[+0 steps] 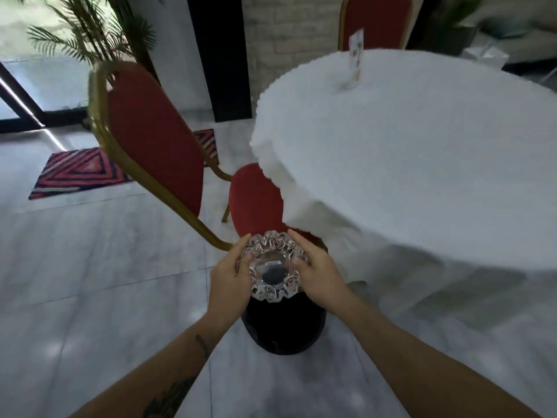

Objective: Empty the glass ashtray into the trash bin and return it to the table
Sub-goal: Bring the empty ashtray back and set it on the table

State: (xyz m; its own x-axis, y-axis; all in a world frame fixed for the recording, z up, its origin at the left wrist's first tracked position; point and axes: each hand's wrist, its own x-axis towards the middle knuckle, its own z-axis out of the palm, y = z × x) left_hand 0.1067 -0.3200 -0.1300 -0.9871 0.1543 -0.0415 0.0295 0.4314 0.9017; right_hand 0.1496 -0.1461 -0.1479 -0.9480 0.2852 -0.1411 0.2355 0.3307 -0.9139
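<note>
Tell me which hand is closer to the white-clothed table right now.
Right. The right hand grips the glass ashtray on the side facing the table; the left hand grips the opposite side, farther from the table.

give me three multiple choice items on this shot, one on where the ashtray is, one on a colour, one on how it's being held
1. Where is the glass ashtray?
A. on the white table
B. above the black trash bin
C. on the chair seat

2. What colour is the chair upholstery?
A. red
B. blue
C. green

3. How is the ashtray held?
A. in the left hand alone
B. in the right hand alone
C. between both hands

Answers:
1 B, the ashtray hangs over the trash bin, clear of the table.
2 A, the seat and back pads are red in a gold frame.
3 C, the left hand and right hand grip opposite sides of its rim.
</note>
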